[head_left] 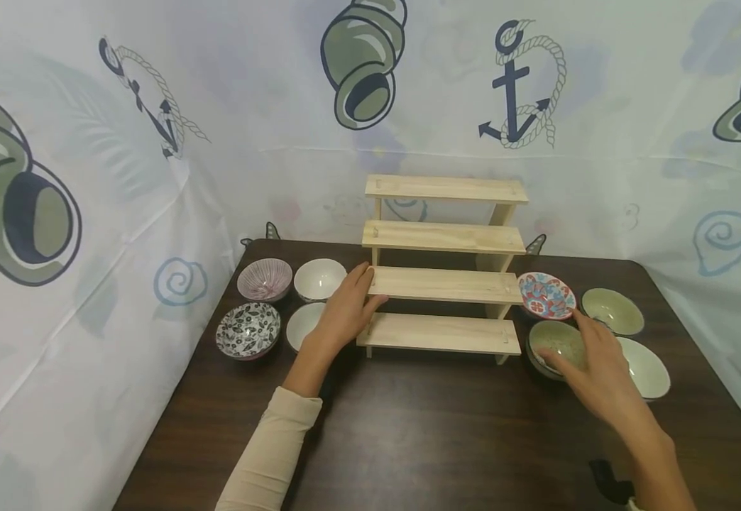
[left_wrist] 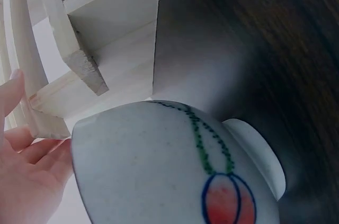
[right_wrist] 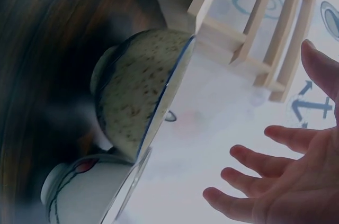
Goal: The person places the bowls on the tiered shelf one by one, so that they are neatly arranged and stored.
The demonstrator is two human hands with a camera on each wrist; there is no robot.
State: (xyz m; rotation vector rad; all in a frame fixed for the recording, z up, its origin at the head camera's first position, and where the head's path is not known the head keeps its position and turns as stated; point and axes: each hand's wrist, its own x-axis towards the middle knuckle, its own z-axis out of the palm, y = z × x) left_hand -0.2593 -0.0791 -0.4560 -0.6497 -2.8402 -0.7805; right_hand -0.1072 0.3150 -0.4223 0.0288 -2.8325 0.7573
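Observation:
A stepped wooden shelf with several tiers stands on the table. My left hand is at the shelf's left end, beside the lower tiers, its fingers extended; the fingertips seem to touch the board end. Close by that hand, a white bowl with a red and green painted pattern shows large in the left wrist view. My right hand hovers over a speckled green bowl with a blue rim, fingers spread. In the right wrist view, a gap separates those fingers from the speckled bowl.
Left of the shelf sit a purple-striped bowl, a black-and-white floral bowl and white bowls. On its right are a red-and-blue patterned bowl, a plain green bowl and a pale bowl. A printed cloth hangs behind.

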